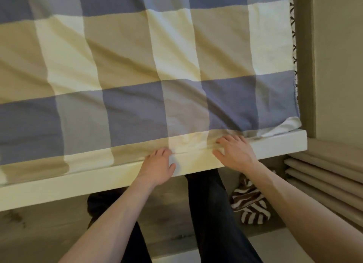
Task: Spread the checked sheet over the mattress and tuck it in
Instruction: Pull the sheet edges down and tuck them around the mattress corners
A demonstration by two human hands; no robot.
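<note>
Cloth of the checked sheet (137, 66) looks soft, light and quick to wrinkle; it lies spread over the hidden mattress, its near edge at the white bed frame (78, 186), so take it along that seam and at the loose near right corner. Your left hand (159, 165) and right hand (234, 153) reach forward, fingers nearly straight, pressing the edge into the gap and gripping nothing.
</note>
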